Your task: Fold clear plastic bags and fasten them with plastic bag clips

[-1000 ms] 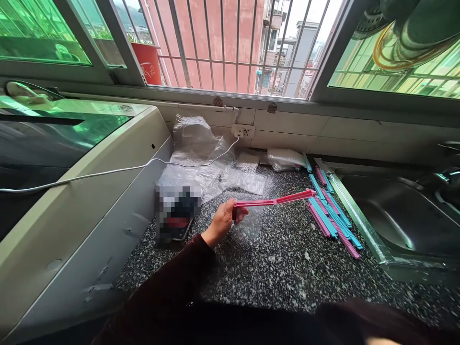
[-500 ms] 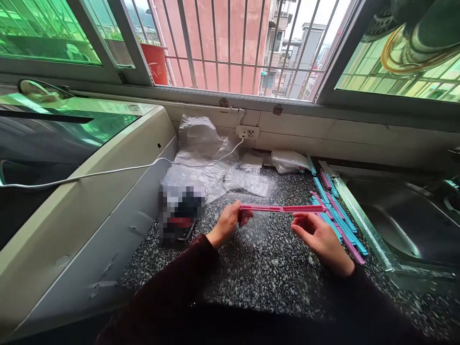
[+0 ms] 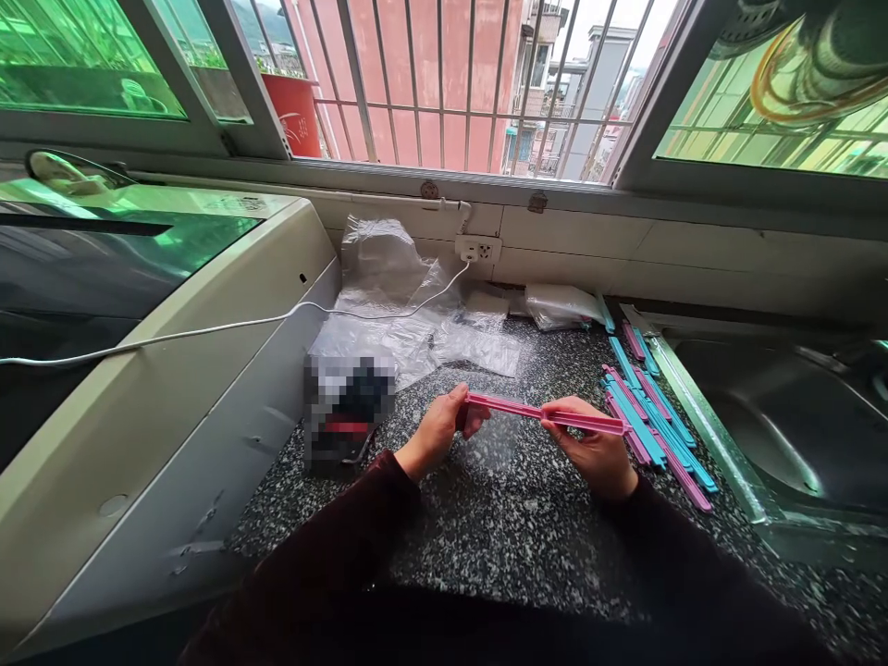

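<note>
Our left hand [image 3: 444, 427] and right hand [image 3: 589, 446] pinch the pink strip [image 3: 545, 413], which spans between them above the speckled counter [image 3: 513, 546].

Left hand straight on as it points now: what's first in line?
Left hand, past its held pink strip: probably the clear plastic on the counter; height unclear, may pass over.

Head cam, 1 view. Mount: person's head, above counter [image 3: 499, 555]. Facing: fwd. + down, toward barred window [image 3: 441, 83] at top. Range: close on L hand [image 3: 437, 427] & R hand [image 3: 598, 450], mid-pic.; window farther off. Edges: appliance [image 3: 208, 425] L side, sink [image 3: 749, 398] R side.
</note>
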Available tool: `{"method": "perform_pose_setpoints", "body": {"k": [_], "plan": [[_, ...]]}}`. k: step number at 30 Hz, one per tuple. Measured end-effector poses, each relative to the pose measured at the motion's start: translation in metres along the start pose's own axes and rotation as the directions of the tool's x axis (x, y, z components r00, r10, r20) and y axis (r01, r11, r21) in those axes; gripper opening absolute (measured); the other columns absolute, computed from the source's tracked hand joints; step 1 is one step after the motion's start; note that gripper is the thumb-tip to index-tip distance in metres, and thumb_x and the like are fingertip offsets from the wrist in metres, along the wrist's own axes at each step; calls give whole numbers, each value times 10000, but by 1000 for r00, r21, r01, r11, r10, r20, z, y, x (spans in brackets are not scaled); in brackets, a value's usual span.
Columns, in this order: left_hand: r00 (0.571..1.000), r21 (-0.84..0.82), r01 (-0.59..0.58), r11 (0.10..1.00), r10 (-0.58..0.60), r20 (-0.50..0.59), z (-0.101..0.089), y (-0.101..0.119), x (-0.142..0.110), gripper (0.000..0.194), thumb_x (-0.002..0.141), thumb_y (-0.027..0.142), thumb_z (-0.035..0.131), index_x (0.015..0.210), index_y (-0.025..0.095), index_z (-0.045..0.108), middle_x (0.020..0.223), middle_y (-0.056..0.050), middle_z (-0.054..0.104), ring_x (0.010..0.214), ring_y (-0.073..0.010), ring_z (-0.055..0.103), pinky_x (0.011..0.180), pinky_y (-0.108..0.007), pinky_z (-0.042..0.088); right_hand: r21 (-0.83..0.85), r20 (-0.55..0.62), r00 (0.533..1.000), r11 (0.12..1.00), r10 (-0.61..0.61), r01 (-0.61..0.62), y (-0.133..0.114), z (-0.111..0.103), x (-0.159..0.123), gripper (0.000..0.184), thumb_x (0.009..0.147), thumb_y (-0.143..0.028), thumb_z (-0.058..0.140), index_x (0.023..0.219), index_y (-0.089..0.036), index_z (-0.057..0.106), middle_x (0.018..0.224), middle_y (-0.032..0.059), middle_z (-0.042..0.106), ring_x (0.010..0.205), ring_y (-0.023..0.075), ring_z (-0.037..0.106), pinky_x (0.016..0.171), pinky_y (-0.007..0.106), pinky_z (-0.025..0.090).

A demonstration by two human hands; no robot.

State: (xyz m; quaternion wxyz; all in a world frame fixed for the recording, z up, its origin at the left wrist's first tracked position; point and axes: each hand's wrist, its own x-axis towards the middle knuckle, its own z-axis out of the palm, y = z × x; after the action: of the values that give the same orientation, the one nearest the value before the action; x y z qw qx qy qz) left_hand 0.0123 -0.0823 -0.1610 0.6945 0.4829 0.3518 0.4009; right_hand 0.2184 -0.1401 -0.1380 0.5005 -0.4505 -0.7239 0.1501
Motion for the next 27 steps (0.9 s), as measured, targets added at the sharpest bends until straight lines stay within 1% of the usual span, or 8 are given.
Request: {"method": "perform_pose_setpoints", "body": {"k": [3, 6, 9, 12, 18, 20, 23, 27], "plan": [[998, -46, 46, 998, -44, 49, 2, 2, -1, 468, 663, 561, 583, 710, 97, 621, 524, -2, 517, 449, -79, 416, 450, -223, 289, -14, 2, 1000, 1000, -22, 22, 3, 1, -5, 95, 786, -150, 593, 872, -182, 617, 790, 54, 627, 739, 166, 598, 641, 304, 512], [994, 12, 7, 1000, -8, 109, 3, 4, -2, 359, 609, 429, 692, 734, 110, 589, 510, 39, 475, 467, -68, 410, 489, -218, 302, -45, -15, 999, 999, -32, 32, 5, 3, -7, 74, 787, -153, 585, 848, -185, 611, 773, 46, 626, 716, 160, 596, 622, 293, 508], [993, 69, -5, 998, -3, 117, 3, 5, -3, 346, 611, 414, 688, 732, 111, 574, 518, 46, 460, 463, -63, 394, 487, -221, 289, -79, -14, 1000, 997, -9, 8, 5, 4, -8, 41, 792, -184, 579, 819, -189, 610, 753, 42, 633, 682, 157, 600, 611, 290, 508], [992, 89, -4, 996, -7, 123, 4, 7, -4, 342, 613, 423, 676, 721, 117, 569, 522, 51, 448, 456, -60, 385, 477, -221, 279, -64, -36, 999, 998, 27, -29, 2, 5, -9, 37, 788, -194, 588, 814, -187, 614, 747, 41, 639, 675, 157, 606, 619, 291, 517], [993, 119, -3, 993, -12, 121, 5, 13, -7, 341, 630, 427, 668, 755, 113, 616, 514, 48, 455, 460, -57, 375, 478, -214, 266, -15, -215, 974, 997, 72, -77, 5, -3, -9, 86, 763, -205, 625, 847, -191, 616, 791, 44, 637, 663, 160, 617, 585, 297, 546], [993, 110, 1, 994, -14, 116, 6, 13, -7, 359, 628, 439, 673, 769, 111, 634, 505, 48, 452, 456, -55, 362, 471, -213, 257, -9, -249, 966, 997, 74, -78, 10, -6, -9, 95, 763, -223, 627, 852, -191, 616, 787, 44, 635, 638, 155, 615, 564, 295, 552], [994, 77, -14, 997, 6, 106, 7, 12, -8, 383, 630, 453, 681, 794, 108, 653, 496, 48, 450, 453, -53, 360, 465, -211, 259, 0, -261, 962, 997, 79, -82, 18, -6, -9, 109, 766, -240, 624, 863, -190, 617, 784, 42, 635, 613, 148, 614, 544, 289, 559], [994, -42, -60, 997, 64, 91, 7, 10, -9, 367, 650, 443, 684, 812, 114, 662, 495, 59, 420, 446, -46, 359, 451, -204, 254, 0, -242, 968, 998, 66, -69, 21, -1, -12, 115, 765, -218, 623, 877, -193, 621, 807, 43, 641, 640, 156, 626, 560, 294, 563]]}}
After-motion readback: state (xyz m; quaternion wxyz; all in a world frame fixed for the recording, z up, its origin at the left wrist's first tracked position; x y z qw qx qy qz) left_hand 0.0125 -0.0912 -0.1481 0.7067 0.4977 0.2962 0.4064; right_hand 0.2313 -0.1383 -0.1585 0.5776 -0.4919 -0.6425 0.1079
